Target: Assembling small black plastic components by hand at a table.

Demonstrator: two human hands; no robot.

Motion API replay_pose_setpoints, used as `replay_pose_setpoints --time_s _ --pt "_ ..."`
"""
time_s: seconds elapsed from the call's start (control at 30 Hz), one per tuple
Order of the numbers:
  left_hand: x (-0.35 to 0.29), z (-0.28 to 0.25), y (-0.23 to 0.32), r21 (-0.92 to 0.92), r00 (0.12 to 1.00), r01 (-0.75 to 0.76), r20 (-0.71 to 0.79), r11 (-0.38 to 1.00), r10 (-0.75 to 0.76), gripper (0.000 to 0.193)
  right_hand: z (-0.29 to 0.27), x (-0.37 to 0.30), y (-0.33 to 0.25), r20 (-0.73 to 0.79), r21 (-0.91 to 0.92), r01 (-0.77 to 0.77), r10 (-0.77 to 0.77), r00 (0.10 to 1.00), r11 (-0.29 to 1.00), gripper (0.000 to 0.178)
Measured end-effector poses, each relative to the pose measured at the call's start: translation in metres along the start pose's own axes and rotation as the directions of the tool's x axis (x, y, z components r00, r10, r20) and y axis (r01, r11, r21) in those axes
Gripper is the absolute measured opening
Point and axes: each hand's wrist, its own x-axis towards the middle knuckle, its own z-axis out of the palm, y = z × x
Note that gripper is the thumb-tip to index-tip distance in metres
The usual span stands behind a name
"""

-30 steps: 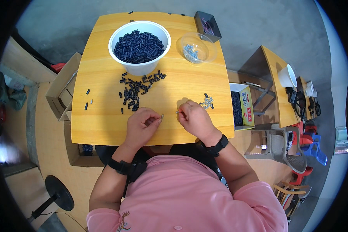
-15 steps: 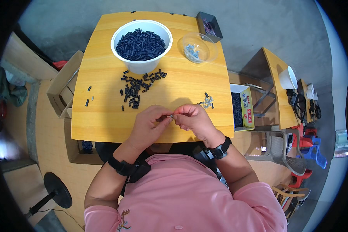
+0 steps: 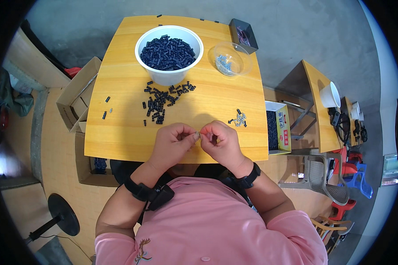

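My left hand (image 3: 174,140) and my right hand (image 3: 221,140) meet above the near part of the wooden table (image 3: 119,139). Thumb and forefinger are pinched on each, tip to tip. Whatever sits between the fingertips is tiny and mostly covered, so its kind does not show. Beyond my left hand lies a loose pile of small black plastic pieces (image 3: 157,105). A small heap of clear and silvery pieces (image 3: 239,119) lies past my right hand, a few black ones beside it.
A white tub (image 3: 169,77) full of black pieces stands at the back. Right of it are a clear round bowl (image 3: 241,66) with pale blue pieces and a dark box (image 3: 250,43). Cardboard boxes (image 3: 82,161) flank the table's left side; a mesh-backed chair (image 3: 314,172) is at right.
The view has shifted slightly, moving the table and tub a little rightward in the picture. Both hands stay together; the small silvery bit between the fingertips shows less now.
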Motion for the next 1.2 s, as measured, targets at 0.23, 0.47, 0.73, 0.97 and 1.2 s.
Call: replay_pose_setpoints --time_s 0.23,0.47,0.73,0.97,1.2 --pt "0.001 0.002 0.001 -0.1 0.99 0.138 -0.001 0.985 -0.139 0.011 -0.003 0.003 -0.006 -0.001 -0.074 0.104 -0.104 0.995 0.992 0.014" --pt "0.008 -0.006 0.011 -0.196 0.955 0.296 0.082 0.935 -0.285 0.013 -0.008 0.005 -0.008 0.018 -0.07 0.137 -0.136 0.991 0.988 0.013" --pt "0.011 -0.008 0.02 -0.018 0.926 0.354 0.149 0.935 -0.348 0.012 -0.017 0.005 -0.009 0.111 -0.063 0.198 -0.19 0.975 0.978 0.015" --pt "0.01 -0.016 0.01 -0.407 0.765 0.641 0.414 0.651 -0.494 0.01 -0.016 0.003 -0.009 0.098 -0.12 0.445 -0.435 0.895 0.888 0.02" --pt "0.007 -0.006 0.003 -0.592 0.78 0.623 0.417 0.512 -0.467 0.009 -0.006 0.0 -0.008 0.019 -0.035 0.206 -0.206 0.978 0.978 0.016"
